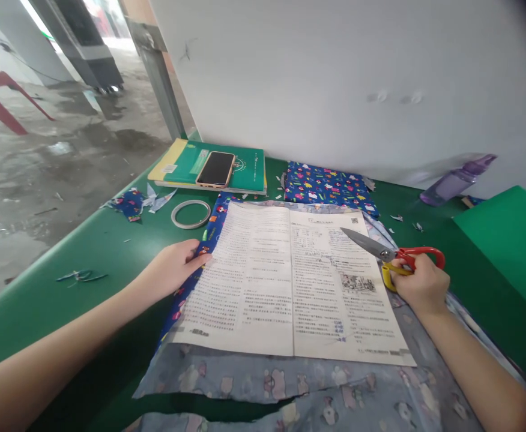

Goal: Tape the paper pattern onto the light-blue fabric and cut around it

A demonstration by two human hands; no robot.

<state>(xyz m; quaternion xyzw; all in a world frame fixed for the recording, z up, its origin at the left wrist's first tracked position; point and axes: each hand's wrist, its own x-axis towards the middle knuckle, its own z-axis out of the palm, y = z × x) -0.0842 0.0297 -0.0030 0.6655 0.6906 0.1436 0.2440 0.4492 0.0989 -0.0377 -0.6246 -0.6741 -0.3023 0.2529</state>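
Note:
An open booklet (267, 288) with printed pages lies on a sheet of wrapping paper (227, 375), its greyish patterned back facing up. Along the booklet's left side the sheet is folded, showing its blue printed face. My left hand (182, 264) is closed at that left edge, thumb on top and fingers partly hidden. In my right hand (423, 285) is a pair of scissors (371, 245) with red and yellow handles. Their blades lie together over the right page, pointing up and left. Below the booklet, a long cut or tear splits the sheet, and green table shows through.
A roll of tape (191, 215) lies left of the booklet, near paper scraps (130, 204) and a tangle of string (81, 276). Behind are a phone (216, 168) on green books (179, 162), a blue patterned book (330, 186), a purple bottle (452, 183) and a green folder (510, 240).

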